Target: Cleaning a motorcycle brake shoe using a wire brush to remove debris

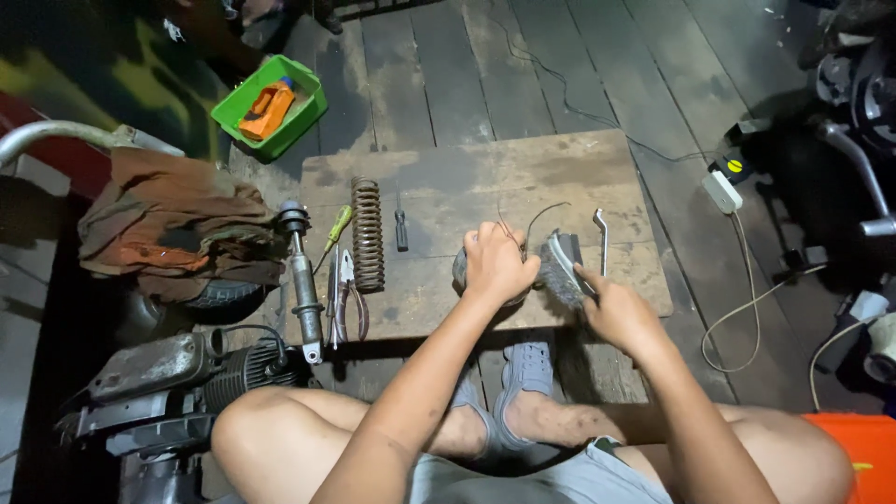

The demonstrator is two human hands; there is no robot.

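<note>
- A green bin (269, 110) with an orange bottle (268, 107) sits on the floor at ten o'clock from the wooden board (485, 168).
- A shock rod (302, 285), pliers (347, 299), a rusty spring (367, 233) and two screwdrivers (400, 229) lie along the board's left part, each running roughly twelve to six.
- The left hand (497, 265) is curled shut over a round metal part (464, 273) near the board's front edge; the part is mostly hidden.
- The right hand (619, 313) grips a wire brush (563, 271), forefinger stretched along it; the brush's long axis runs from five to eleven o'clock, bristles against the part.
- A bent metal lever (602, 238) lies at one o'clock from the brush.
</note>
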